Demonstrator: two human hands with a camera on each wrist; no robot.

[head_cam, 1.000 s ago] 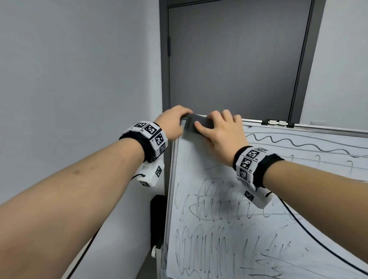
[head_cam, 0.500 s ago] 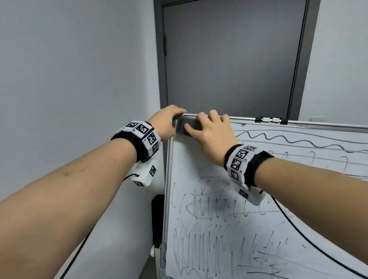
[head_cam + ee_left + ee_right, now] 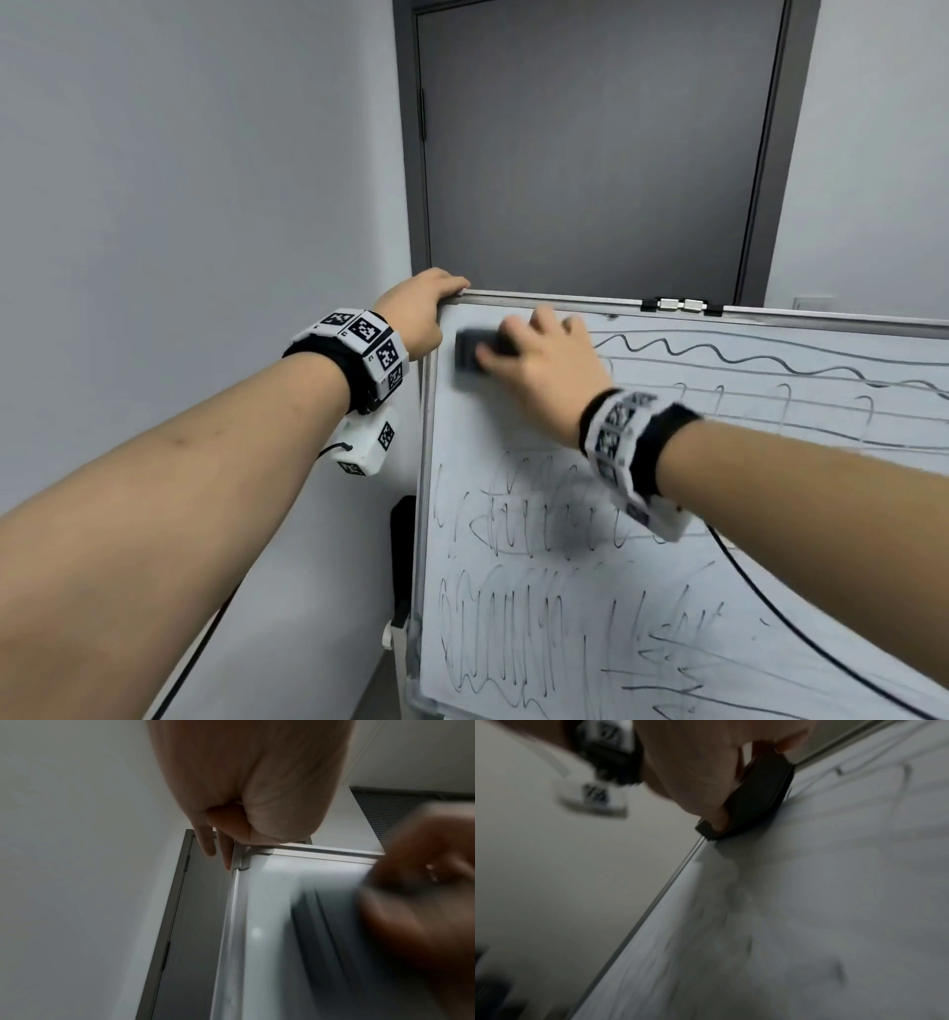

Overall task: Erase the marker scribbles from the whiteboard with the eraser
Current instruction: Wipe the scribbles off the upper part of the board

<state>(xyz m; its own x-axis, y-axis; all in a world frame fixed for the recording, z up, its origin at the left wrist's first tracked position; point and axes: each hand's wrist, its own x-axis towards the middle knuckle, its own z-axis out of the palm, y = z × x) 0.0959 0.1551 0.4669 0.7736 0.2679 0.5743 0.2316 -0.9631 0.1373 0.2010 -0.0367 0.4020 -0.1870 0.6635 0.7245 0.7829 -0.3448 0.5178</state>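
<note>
The whiteboard (image 3: pixel 513 426) stands tilted in front of me, its metal frame running along the top and left. Black scribbles (image 3: pixel 518 606) fill its lower half and wavy lines (image 3: pixel 719 354) cross the upper right. My right hand (image 3: pixel 544 365) grips the dark eraser (image 3: pixel 470 352) and presses it flat on the board near the top left corner; both are motion-blurred. In the right wrist view the eraser (image 3: pixel 754 801) lies against the board (image 3: pixel 808 902) under my fingers. My left hand (image 3: pixel 426 308) grips the board's top left corner (image 3: pixel 244 858), fingers curled over the frame.
A dark grey door (image 3: pixel 590 154) stands behind the board, with pale walls on both sides. A black clip (image 3: pixel 683 306) sits on the board's top frame. A black cable (image 3: pixel 821 658) hangs from my right wrist across the board. The stand's dark post (image 3: pixel 403 555) shows at the lower left.
My right hand has dragged the eraser down from the top frame onto the board surface, just right of the left edge. The left hand keeps its hold on the corner.
</note>
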